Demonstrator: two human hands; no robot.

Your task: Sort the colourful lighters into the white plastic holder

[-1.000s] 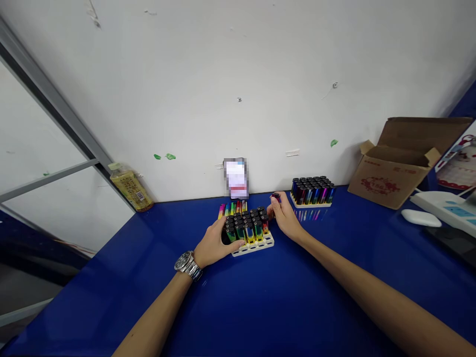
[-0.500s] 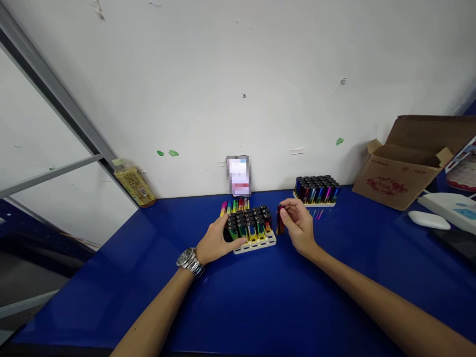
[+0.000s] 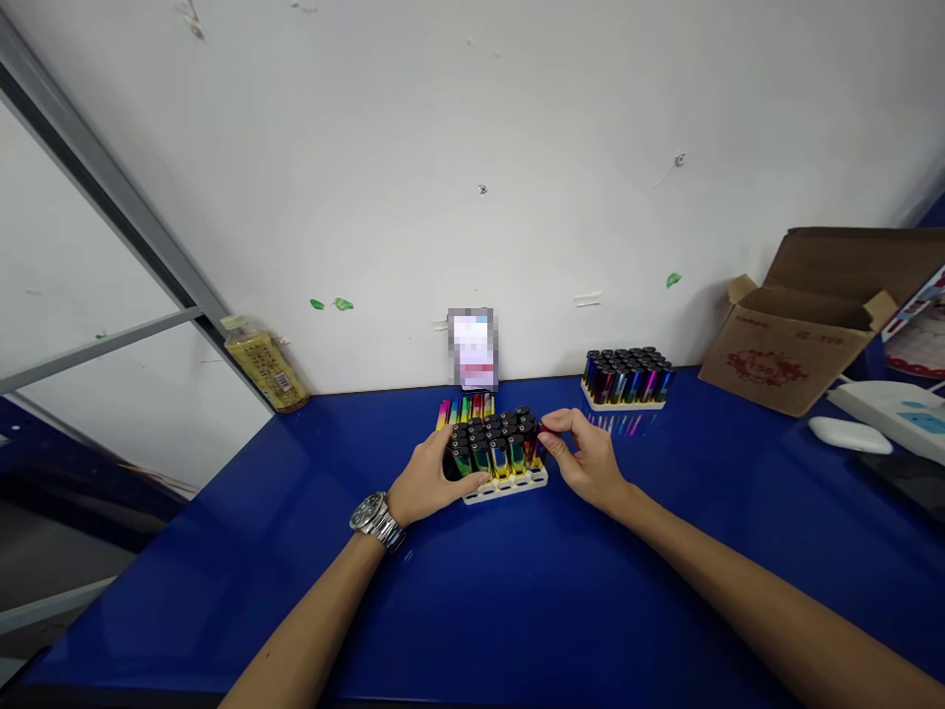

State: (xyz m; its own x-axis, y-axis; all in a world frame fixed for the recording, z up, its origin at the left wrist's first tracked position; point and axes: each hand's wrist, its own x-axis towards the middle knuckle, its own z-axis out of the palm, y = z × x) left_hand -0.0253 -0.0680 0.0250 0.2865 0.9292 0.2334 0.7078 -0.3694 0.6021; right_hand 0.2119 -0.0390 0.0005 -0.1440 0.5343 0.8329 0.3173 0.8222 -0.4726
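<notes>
The right hand [image 3: 583, 458] is pinching a lighter [image 3: 542, 430] at the right end of a white rack [image 3: 506, 489], its fingers closed around it. Most of the lighter is hidden, but its dark cap is pointing up and its long axis is standing roughly upright. Since the earlier view, it has moved left from beside the rack to the rack's end, almost touching the filled rows. The left hand [image 3: 432, 481], fingers spread, is resting against the rack's left side. The rack is sitting near the back edge of the worktop [image 3: 354, 591], with blue surface stretching toward the near edge. A second rack of lighters [image 3: 626, 379] is standing to the right, well apart.
</notes>
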